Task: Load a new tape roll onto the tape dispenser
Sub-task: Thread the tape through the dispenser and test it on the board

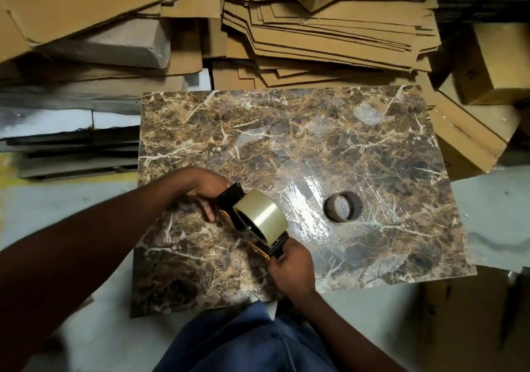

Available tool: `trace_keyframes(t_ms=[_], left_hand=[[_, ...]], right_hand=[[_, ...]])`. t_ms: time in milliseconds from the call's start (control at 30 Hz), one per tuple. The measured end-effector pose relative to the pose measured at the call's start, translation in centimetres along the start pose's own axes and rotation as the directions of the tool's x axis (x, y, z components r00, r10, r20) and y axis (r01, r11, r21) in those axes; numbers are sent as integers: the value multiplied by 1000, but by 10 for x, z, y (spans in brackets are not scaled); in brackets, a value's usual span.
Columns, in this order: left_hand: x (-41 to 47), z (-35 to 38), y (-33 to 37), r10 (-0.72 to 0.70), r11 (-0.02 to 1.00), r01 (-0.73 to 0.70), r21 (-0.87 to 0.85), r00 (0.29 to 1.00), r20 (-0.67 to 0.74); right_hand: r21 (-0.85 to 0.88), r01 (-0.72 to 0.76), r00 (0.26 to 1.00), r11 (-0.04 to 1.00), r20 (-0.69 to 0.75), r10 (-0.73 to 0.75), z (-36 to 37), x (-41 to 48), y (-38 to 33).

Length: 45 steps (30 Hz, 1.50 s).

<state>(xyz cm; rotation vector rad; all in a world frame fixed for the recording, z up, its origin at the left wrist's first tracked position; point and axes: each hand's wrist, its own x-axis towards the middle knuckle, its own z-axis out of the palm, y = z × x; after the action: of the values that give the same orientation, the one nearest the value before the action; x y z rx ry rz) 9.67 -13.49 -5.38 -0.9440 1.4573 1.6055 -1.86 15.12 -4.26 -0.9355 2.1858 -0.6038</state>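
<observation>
Already seated on the tape dispenser (pixel 246 222), near the table's (pixel 372 147) front edge: new tape roll (pixel 262 215). Left hand (pixel 205 189) fingers clenched on one dispenser end, right hand (pixel 292 267) gripping the other. Risk: roll sliding off if tilted; empty core (pixel 342 206) lying beside.

Place: packing storeroom | Evidence: stacked flattened cardboard (pixel 329 27), assembled boxes (pixel 499 64), marble-pattern board (pixel 286 130) on concrete floor (pixel 487 208)
</observation>
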Motion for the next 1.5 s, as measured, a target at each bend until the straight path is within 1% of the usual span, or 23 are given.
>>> trace_keyframes(t_ms=[100, 167, 233, 300, 400, 500, 633, 700, 833, 967, 1000, 1033, 1100, 1133, 1167, 1200, 1233, 1267, 1433, 1500], left_hand=[[-2, -11, 16, 82, 993, -66, 96, 980, -179], [-2, -23, 24, 120, 988, -95, 122, 969, -214], [2, -38, 26, 139, 988, -118, 103, 963, -230], [9, -55, 22, 154, 986, -125, 114, 943, -295], [16, -74, 23, 221, 972, -159, 171, 865, -450], [20, -92, 24, 282, 954, -176, 242, 797, -533], [24, -121, 22, 339, 922, -155, 355, 766, -546], [27, -131, 24, 395, 879, -137, 457, 746, -537], [33, -138, 25, 488, 801, -120, 586, 697, -525], [39, -137, 16, 529, 725, -74, 685, 697, -484], [39, -138, 14, 543, 711, -77, 699, 692, -475], [40, -140, 12, 565, 695, -76, 715, 674, -477], [39, -143, 9, 626, 631, -5, 775, 593, -506], [37, -144, 9, 643, 586, 70, 807, 566, -516], [38, -144, 7, 649, 534, 150, 832, 559, -517], [36, -143, 6, 638, 491, 217, 844, 571, -518], [36, -143, 4, 609, 479, 263, 837, 587, -533], [36, -142, 4, 575, 488, 294, 822, 599, -557], [39, -143, 7, 496, 532, 370, 762, 592, -635], [40, -146, 11, 458, 526, 409, 746, 603, -654]], right_hand=[[-29, 23, 1000, 999, -13, -24, 3, 5, -5], [-92, 54, 999, 994, -3, -54, 3, 12, -11], [-180, 49, 999, 982, 10, -48, 4, 21, -19], [-236, 41, 999, 971, -2, -43, 7, 33, -25], [-266, 83, 995, 961, -25, -92, 11, 53, -37], [-295, 122, 990, 948, -31, -137, 16, 78, -49], [-290, 153, 986, 945, -26, -167, 27, 109, -63], [-268, 150, 986, 952, -27, -163, 34, 121, -66], [-243, 121, 990, 962, -42, -135, 43, 132, -68], [-298, 143, 988, 944, -9, -153, 43, 129, -69], [-308, 147, 988, 940, -4, -156, 42, 128, -70], [-312, 143, 988, 939, -2, -151, 42, 128, -71], [-314, 128, 991, 941, 11, -131, 40, 127, -73], [-313, 126, 992, 941, 21, -126, 39, 127, -74], [-311, 124, 992, 942, 31, -120, 37, 127, -75], [-309, 114, 993, 944, 43, -106, 36, 128, -75], [-312, 99, 995, 945, 57, -85, 35, 129, -75], [-324, 88, 995, 942, 75, -67, 33, 130, -76], [-407, 126, 988, 905, 134, -78, 33, 129, -75], [-417, 130, 986, 899, 149, -74, 32, 129, -76]])
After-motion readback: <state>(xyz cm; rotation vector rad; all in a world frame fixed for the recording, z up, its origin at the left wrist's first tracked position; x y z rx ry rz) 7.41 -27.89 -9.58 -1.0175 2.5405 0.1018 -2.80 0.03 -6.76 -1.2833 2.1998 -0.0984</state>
